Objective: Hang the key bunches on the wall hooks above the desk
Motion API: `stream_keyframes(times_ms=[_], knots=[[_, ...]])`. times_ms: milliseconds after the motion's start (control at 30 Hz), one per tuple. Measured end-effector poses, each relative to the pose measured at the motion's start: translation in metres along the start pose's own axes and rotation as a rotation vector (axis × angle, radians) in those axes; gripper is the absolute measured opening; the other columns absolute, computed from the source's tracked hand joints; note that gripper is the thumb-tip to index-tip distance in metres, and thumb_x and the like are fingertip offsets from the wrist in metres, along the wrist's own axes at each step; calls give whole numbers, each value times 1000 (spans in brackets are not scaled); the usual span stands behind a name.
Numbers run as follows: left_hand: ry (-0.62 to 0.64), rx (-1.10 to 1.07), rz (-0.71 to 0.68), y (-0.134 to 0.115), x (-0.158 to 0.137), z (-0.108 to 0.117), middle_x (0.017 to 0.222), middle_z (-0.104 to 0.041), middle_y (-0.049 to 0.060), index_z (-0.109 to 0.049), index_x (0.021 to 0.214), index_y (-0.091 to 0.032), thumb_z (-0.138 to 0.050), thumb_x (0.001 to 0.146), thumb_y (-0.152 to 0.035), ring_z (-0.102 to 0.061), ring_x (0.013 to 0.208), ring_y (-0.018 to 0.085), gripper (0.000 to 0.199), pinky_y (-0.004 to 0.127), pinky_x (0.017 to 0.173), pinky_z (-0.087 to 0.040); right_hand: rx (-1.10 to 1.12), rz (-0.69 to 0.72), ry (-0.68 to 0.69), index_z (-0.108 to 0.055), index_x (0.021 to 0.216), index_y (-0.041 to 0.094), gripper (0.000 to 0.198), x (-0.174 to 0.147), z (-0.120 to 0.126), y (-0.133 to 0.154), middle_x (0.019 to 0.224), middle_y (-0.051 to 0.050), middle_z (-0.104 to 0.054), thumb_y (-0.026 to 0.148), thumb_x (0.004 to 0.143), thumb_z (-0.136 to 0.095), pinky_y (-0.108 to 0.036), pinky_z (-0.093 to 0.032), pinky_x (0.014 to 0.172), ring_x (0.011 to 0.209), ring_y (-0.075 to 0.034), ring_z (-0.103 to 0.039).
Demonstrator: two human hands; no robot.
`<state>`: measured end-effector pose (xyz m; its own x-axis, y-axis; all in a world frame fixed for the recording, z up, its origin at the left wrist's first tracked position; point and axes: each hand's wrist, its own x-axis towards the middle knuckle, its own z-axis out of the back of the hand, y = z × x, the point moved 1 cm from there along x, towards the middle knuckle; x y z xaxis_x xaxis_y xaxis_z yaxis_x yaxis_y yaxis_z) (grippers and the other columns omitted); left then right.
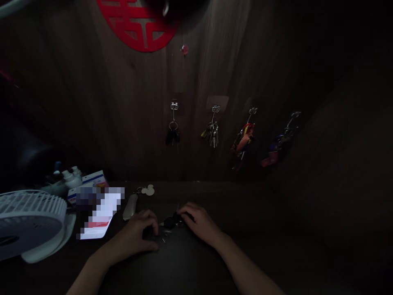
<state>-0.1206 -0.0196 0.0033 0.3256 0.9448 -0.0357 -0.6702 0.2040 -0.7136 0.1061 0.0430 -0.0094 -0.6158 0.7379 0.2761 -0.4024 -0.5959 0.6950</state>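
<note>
A small bunch of keys with a black head lies on the dark surface between my hands. My right hand reaches in from the right, its thumb and fingertips closed at the far end of the bunch. On the other side, my left hand is curved with thumb and fingers apart, close to the metal key blades. Dim light blurs the exact contact. Just beyond the left hand lies a pale oblong fob, with a ring and a cream mouse-head-shaped tag by it.
Several hooks on the wooden back panel carry key bunches, including a black-headed set and silver keys. At left stand a white fan, a blurred-out white sheet-like item, a box and white bottles.
</note>
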Motion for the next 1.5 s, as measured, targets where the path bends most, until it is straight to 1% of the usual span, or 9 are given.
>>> stream_keyframes(times_ms=[133, 267, 467, 633, 733, 967, 1233, 1400, 1500], knots=[[-18, -9, -7, -5, 2, -3, 95, -58, -1, -62, 71, -23, -63, 69, -16, -55, 95, 18, 8, 29, 85, -42, 1, 5, 2, -65, 93, 24, 21, 0, 0, 0, 91, -3, -64, 18, 90, -46, -29, -46, 80, 88, -16, -60], [-47, -34, 4, -8, 4, 0, 93, -60, 0, -62, 71, -23, -56, 76, -18, -58, 90, 17, 9, 27, 82, -44, -11, 6, 3, -65, 94, 25, 21, 0, -1, 0, 92, -3, -64, 17, 89, -46, -29, -46, 80, 89, -16, -60], [-253, -135, -50, -15, 5, 3, 89, -63, 0, -58, 71, -23, -51, 83, -30, -60, 88, 17, 15, 27, 81, -46, -30, -5, -2, -66, 94, 24, 21, -1, 0, 1, 92, -3, -65, 15, 88, -48, -28, -46, 80, 89, -16, -60], [-406, -206, 51, -23, 8, -4, 76, -65, -2, -58, 74, -24, -51, 82, -36, -61, 75, 17, 16, 27, 72, -48, -54, 14, -3, -66, 94, 23, 21, -1, 2, 7, 92, -3, -66, 15, 88, -47, -28, -45, 81, 91, -16, -60], [-461, -226, 48, -27, 12, -13, 70, -65, -2, -60, 71, -24, -55, 79, -37, -61, 69, 18, 17, 26, 69, -49, -86, 60, -6, -66, 94, 23, 20, -4, 1, 15, 92, -4, -66, 18, 89, -47, -31, -43, 83, 90, -17, -59], [-474, -241, 31, -24, 19, -32, 66, -68, -2, -64, 67, -23, -58, 76, -41, -64, 67, 18, 21, 25, 65, -51, -6, 77, -15, -65, 85, 23, 8, -7, -11, 25, 84, -2, -66, 23, 83, -58, -32, -40, 84, 84, -16, -59], [-432, -240, 40, -26, 18, -33, 66, -70, -2, -66, 68, -24, -57, 78, -43, -66, 67, 18, 23, 23, 64, -51, 345, -197, -89, -65, 82, 22, 11, -7, -19, 25, 76, 3, -64, 16, 74, -60, -22, -42, 66, 72, -12, -57], [-424, -220, -8, -21, 16, -33, 76, -73, -2, -68, 76, -28, -57, 78, -44, -68, 74, 19, 20, 23, 69, -54, 440, -233, -131, -63, 72, 20, 6, -4, -17, 25, 65, 4, -57, 18, 75, -58, -21, -40, 62, 67, -12, -53], [-415, -219, 2, -19, 15, -32, 77, -74, -2, -68, 82, -29, -54, 79, -48, -68, 71, 18, 24, 21, 64, -54, 516, -238, -250, -59, 68, 20, 9, 0, -6, 22, 66, 3, -58, 25, 75, -60, -23, -41, 65, 68, -13, -54]])
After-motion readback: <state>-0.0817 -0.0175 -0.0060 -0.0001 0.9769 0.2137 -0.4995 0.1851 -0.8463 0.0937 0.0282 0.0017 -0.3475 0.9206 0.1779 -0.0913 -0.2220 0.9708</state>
